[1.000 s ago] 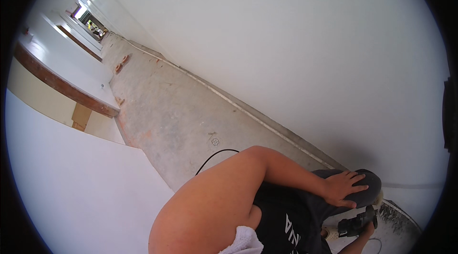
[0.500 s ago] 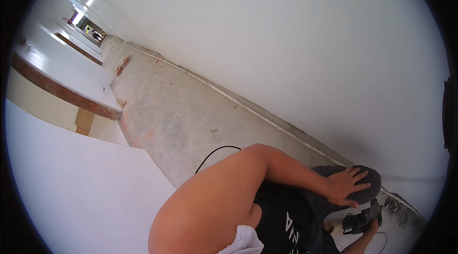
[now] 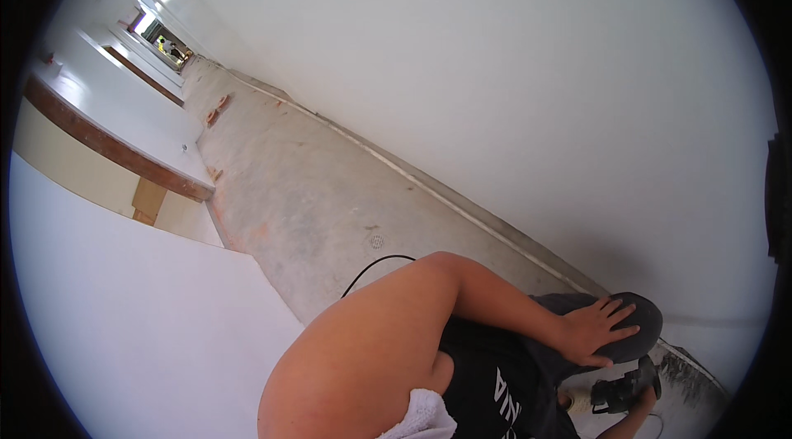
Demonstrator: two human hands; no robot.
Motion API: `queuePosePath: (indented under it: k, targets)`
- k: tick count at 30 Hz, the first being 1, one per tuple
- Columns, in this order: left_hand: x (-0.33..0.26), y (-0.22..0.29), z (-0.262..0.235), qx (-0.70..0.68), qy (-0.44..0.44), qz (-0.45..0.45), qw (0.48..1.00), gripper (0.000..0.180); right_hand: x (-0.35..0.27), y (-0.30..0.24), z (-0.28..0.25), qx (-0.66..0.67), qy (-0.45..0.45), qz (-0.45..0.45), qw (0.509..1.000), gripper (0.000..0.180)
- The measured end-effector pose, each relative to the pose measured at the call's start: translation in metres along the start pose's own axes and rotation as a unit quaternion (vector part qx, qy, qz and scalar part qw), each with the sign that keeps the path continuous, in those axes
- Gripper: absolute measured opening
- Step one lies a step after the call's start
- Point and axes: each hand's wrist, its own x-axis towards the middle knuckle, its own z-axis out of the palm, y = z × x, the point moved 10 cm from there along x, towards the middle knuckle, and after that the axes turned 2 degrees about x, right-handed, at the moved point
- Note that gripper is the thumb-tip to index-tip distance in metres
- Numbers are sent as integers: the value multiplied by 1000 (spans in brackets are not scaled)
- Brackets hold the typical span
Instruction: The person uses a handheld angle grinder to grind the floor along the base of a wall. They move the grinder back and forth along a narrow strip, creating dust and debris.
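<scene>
My left hand (image 3: 596,333) lies on my bent knee (image 3: 639,325) in dark grey trousers, its fingers spread and holding nothing. Below the knee, my right hand (image 3: 645,403) is closed around a black power tool (image 3: 620,390) with a dark rounded end. Its exact kind is hard to make out, and most of my right fingers are hidden behind it. The tool is close to the foot of the white wall (image 3: 528,134), where a patch of the base (image 3: 683,373) looks rough and dark grey.
A bare concrete floor (image 3: 305,183) runs down a long corridor, with a narrow raised strip (image 3: 429,188) along the wall base. A round drain cover (image 3: 377,242) and a black cable (image 3: 369,267) are near my arm. White panels and brown door frames (image 3: 115,146) line the left; people stand far off.
My left hand stays on the knee. The power tool and my right hand have shifted slightly downward in view. The camera view has tilted a little.
</scene>
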Motion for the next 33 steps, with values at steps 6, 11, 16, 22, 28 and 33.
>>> queuePosePath:
  k: [6,11,16,22,28,33]
  targets:
    - [-3,1,-11,-23,15,-12,1000,81,-18,-21,11,38,-20,-46,998,56]
    - [19,43,-56,-122,142,98,977,44,-54,-26,15,101,34,5,994,44]
    - [106,108,44,-216,-178,174,944,38,-81,-33,6,-233,100,18,967,37]
    - [118,91,238,38,-561,133,816,97,-104,-65,-19,-108,129,20,986,30]
    - [142,54,320,-35,-510,-65,857,111,-117,-61,-37,-27,157,53,986,29]
    - [156,43,337,-147,-420,-213,870,114,-101,-50,-54,99,135,51,985,38]
